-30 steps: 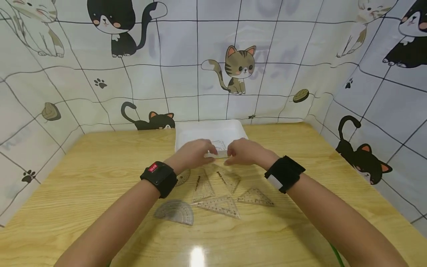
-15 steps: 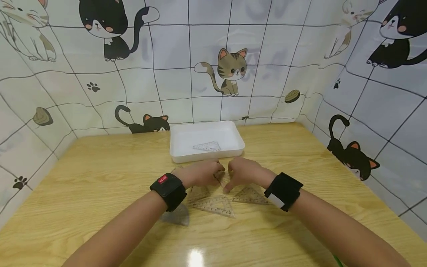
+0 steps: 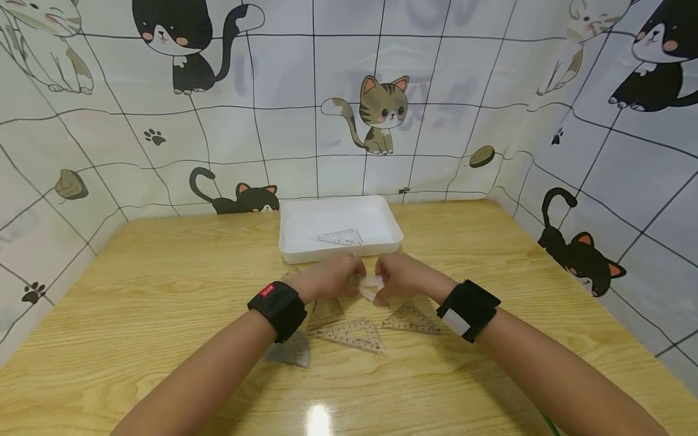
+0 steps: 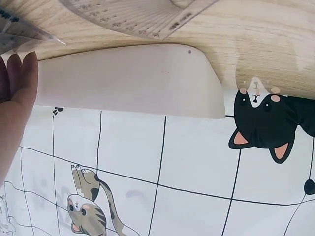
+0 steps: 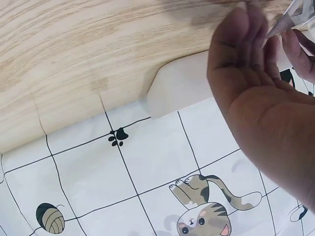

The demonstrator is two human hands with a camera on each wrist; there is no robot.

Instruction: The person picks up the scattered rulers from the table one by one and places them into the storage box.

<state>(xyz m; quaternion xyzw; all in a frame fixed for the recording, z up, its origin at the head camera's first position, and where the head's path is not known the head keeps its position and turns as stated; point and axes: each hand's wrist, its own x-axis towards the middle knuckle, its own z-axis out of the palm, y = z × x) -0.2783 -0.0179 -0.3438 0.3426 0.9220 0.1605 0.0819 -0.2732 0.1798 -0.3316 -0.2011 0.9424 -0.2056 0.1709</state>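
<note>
In front of the white tray, my left hand and right hand pinch a clear set square between them, lifted and tilted. In the right wrist view its clear plastic shows beside my fingers; part of it is hidden. One set square lies inside the tray. On the table near my wrists lie several more clear pieces: a set square, a larger one, another at right, and a protractor partly under my left wrist. Another protractor lies beside my left hand.
The shallow white tray stands at the back of the wooden table, against a cat-print cloth. More cloth rises at the right side. Black bands circle both wrists.
Both hands came back from the tray, where a set square now lies. They reached the table pieces and picked up another set square, raising and tilting it.
</note>
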